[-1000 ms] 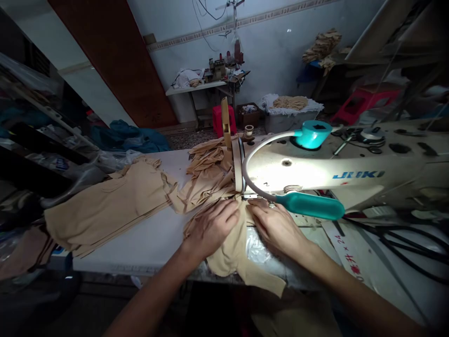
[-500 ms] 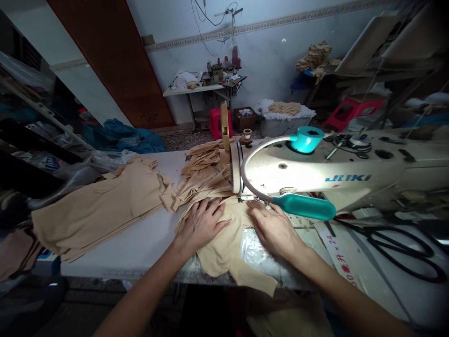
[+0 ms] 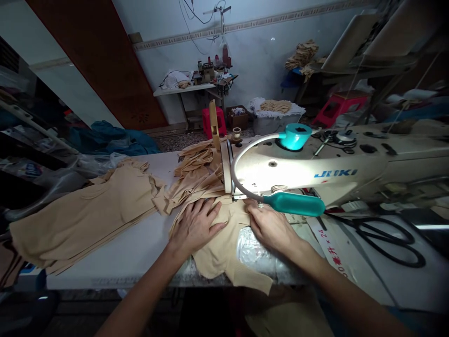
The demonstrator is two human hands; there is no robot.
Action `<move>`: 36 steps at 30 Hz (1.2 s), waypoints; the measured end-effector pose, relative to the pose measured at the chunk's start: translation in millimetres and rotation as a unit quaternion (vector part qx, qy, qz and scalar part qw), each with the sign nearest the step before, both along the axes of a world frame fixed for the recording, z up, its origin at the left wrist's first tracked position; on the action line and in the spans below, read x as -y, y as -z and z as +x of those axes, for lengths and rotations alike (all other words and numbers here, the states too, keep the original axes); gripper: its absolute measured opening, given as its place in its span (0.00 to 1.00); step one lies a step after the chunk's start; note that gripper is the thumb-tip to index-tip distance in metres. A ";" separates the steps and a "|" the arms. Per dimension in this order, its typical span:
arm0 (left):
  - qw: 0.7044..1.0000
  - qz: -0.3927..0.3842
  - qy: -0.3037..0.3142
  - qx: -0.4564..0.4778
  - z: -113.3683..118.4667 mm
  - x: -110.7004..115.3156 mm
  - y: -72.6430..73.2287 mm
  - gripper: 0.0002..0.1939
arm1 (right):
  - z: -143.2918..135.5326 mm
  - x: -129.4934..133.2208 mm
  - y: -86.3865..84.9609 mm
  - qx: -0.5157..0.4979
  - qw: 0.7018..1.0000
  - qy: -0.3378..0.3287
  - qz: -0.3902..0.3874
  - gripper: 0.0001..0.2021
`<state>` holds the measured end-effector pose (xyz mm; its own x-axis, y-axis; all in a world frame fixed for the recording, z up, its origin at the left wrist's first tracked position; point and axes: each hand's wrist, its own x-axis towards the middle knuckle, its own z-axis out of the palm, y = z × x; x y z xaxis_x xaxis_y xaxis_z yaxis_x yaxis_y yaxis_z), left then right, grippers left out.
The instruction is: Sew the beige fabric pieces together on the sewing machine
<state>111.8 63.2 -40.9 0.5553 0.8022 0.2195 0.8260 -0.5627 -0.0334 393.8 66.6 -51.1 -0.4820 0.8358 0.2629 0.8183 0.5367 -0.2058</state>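
A beige cloth piece (image 3: pixel 220 248) lies at the needle area of a white sewing machine (image 3: pixel 298 168). My left hand (image 3: pixel 196 224) rests on it with fingers spread, left of the presser foot (image 3: pixel 240 197). On the foot's right side, my right hand (image 3: pixel 271 224) has its fingers bent together on the cloth's edge, partly under the teal lamp (image 3: pixel 298 204). The cloth's lower end hangs over the table's front edge. More bunched beige cloth (image 3: pixel 196 180) lies behind my left hand.
Stacked beige pieces (image 3: pixel 87 210) cover the left of the white table (image 3: pixel 140 257). Black scissors (image 3: pixel 389 238) lie at the right. Behind the machine are a red stool (image 3: pixel 214 122), another sewing machine (image 3: pixel 206 72) and a cloth-topped bin (image 3: pixel 275 117).
The whole view has shifted, so the machine and table appear slightly further left. Both hands keep nearly the same places on the cloth.
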 end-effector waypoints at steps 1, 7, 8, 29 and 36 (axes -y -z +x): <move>1.000 -0.001 -0.003 0.004 1.0 1.1 -1.9 0.29 | -1.4 1.2 -1.4 0.000 1.000 0.001 -0.001 0.22; 0.996 0.026 0.066 0.060 20.9 21.0 -13.2 0.28 | -7.6 21.7 -4.7 -0.032 0.998 -0.063 0.005 0.21; 0.994 0.014 0.084 0.074 25.3 25.1 -13.0 0.25 | -8.0 26.8 -3.4 -0.046 0.996 -0.078 0.012 0.19; 0.984 -0.068 0.061 0.154 46.5 36.2 2.5 0.11 | -15.2 66.1 5.5 -0.111 0.990 -0.082 -0.002 0.17; 0.995 -0.038 0.049 0.079 49.4 41.5 0.7 0.10 | -15.0 66.5 12.7 -0.138 0.986 -0.086 0.028 0.16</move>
<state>161.3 21.7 -41.6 0.5947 0.7639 0.2504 0.7591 -0.6362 0.1380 378.7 0.1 -63.8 -0.5199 0.7284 0.4463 0.6310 0.6796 -0.3740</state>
